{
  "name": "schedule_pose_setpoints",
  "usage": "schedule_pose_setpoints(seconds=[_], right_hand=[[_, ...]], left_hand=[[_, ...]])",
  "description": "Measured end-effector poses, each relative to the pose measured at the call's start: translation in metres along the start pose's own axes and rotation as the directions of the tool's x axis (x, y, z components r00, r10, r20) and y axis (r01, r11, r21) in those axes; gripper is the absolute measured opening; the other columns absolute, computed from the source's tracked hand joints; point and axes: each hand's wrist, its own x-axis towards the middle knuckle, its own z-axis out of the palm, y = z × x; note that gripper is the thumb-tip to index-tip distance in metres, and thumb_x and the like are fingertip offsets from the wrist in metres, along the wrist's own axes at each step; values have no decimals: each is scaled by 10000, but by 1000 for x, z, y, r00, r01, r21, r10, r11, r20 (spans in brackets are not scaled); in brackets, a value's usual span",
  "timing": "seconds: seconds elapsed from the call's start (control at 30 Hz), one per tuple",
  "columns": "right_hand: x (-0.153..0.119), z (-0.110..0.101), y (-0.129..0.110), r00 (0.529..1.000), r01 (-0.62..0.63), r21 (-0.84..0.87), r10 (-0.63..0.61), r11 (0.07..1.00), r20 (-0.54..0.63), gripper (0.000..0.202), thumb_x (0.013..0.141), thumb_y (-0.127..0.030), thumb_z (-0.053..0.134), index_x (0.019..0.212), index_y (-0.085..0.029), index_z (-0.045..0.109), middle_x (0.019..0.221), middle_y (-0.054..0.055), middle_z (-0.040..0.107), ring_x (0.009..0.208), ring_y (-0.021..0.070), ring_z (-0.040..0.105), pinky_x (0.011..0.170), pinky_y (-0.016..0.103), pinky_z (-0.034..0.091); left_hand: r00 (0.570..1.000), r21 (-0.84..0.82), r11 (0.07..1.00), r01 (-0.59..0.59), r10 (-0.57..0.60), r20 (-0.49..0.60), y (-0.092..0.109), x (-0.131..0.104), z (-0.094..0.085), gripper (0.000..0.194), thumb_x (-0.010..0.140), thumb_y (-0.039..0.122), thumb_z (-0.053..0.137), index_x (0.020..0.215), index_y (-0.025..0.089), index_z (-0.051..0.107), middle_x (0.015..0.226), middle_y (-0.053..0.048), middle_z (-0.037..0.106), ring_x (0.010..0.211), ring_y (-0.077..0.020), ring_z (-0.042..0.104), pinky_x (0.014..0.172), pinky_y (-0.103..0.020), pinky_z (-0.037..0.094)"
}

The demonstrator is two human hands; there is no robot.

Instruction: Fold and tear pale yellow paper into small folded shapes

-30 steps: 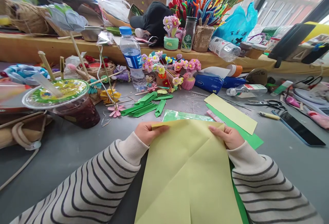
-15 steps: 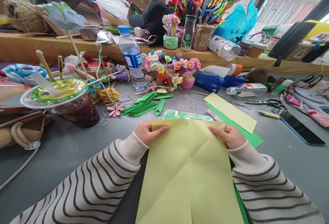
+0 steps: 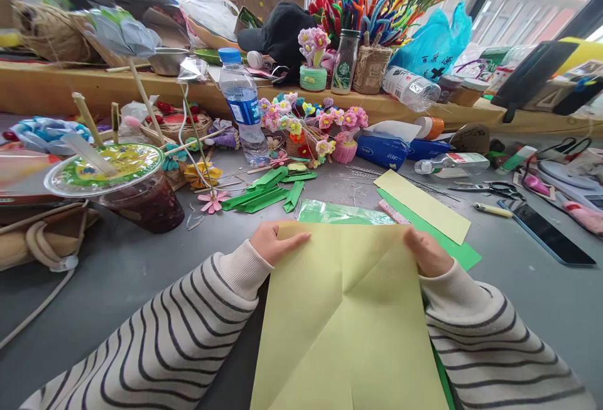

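Note:
A large pale yellow sheet of paper (image 3: pixel 348 322) with crossing creases spans the middle front. My left hand (image 3: pixel 277 243) pinches its upper left corner, thumb on top and fingers behind. At the upper right corner my right hand (image 3: pixel 426 252) grips the edge, its thumb slightly blurred. Part of a green sheet shows beneath the right edge of the yellow one. Just beyond the top edge lies a clear packet of green paper (image 3: pixel 346 211). Folded green strips (image 3: pixel 264 193) are piled farther left.
A lidded drink cup (image 3: pixel 146 206) and a water bottle (image 3: pixel 242 108) stand left. To the right are a yellow strip (image 3: pixel 424 206) over green paper (image 3: pixel 464 254), scissors (image 3: pixel 504 190), a cutter (image 3: pixel 492 210) and a phone (image 3: pixel 546 231). Craft flowers (image 3: pixel 301 124) stand behind.
My right thumb has moved from over the sheet toward its right corner. The top edge of the yellow paper sits slightly lower, and its creases look bent differently. My left hand keeps its pinch.

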Motion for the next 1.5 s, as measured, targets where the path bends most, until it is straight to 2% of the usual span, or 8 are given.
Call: schedule_pose_setpoints(seconds=[0.13, 0.4, 0.63, 0.87, 1.03, 1.23, 1.37, 1.5], right_hand=[[-7, -7, -9, 951, -47, 118, 9, 992, 308, 779, 504, -806, 197, 785, -207, 607, 814, 74, 656, 822, 246, 591, 711, 361, 447], [5, -1, 9, 929, 120, -2, -112, 993, 352, 481, 624, -574, 502, 946, -224, 570, 902, 58, 637, 816, 226, 594, 637, 324, 471], [5, 21, 0, 886, 204, 46, -204, 978, 417, 725, 636, -729, 130, 994, -265, 556, 1013, 63, 588, 939, 219, 537, 650, 324, 470], [2, 39, 11, 920, 223, 10, -214, 975, 328, 666, 642, -371, 606, 1217, -251, 292, 1109, 81, 492, 882, 172, 536, 749, 313, 440], [2, 48, 7, 971, 95, -67, -78, 993, 224, 223, 627, -314, 616, 750, -135, 569, 592, -6, 562, 530, 86, 522, 529, 226, 449], [0, 41, 3, 984, 131, -150, -110, 980, 140, 169, 640, -303, 601, 631, -136, 573, 517, -37, 532, 470, 60, 481, 492, 194, 424], [-3, 36, -1, 973, 200, -256, -160, 946, 168, 180, 666, -318, 573, 657, -139, 578, 577, -7, 564, 534, 91, 521, 534, 215, 448], [-7, 31, -11, 950, 305, -452, -236, 838, 203, 220, 724, -336, 499, 724, -139, 596, 663, 39, 608, 618, 138, 559, 596, 257, 463]], left_hand=[[997, 35, 999, -36, 38, -65, -2, 2, -2, 300, 525, 399, 644, 666, 136, 604, 567, -20, 618, 488, -150, 562, 447, -237, 449], [972, -87, 996, -8, -13, -236, 0, 4, -3, 303, 490, 389, 675, 643, 137, 600, 619, -36, 637, 510, -159, 576, 463, -253, 464], [959, -184, 983, -14, -38, -280, 3, 3, 0, 278, 475, 346, 696, 640, 141, 606, 611, -13, 638, 511, -133, 578, 450, -208, 452], [955, -307, 952, -1, -91, -283, 7, 0, 3, 328, 482, 349, 693, 708, 128, 609, 680, -45, 659, 563, -166, 603, 505, -246, 481], [982, -310, 948, -71, 11, -190, 6, 1, 4, 254, 468, 296, 698, 669, 157, 627, 702, -43, 668, 658, -217, 612, 546, -267, 492], [975, -271, 946, -179, 134, -176, 7, 3, -4, 330, 574, 338, 627, 844, 150, 603, 859, -79, 649, 767, -232, 598, 631, -304, 490], [815, 133, 869, -476, 493, -304, 31, -7, -18, 298, 721, 283, 501, 984, 146, 532, 1013, -87, 578, 927, -193, 536, 786, -299, 441], [512, 693, 394, -604, 858, -43, 71, -31, -26, 238, 740, 160, 460, 949, 205, 566, 1012, -22, 584, 970, -167, 505, 878, -313, 376]])
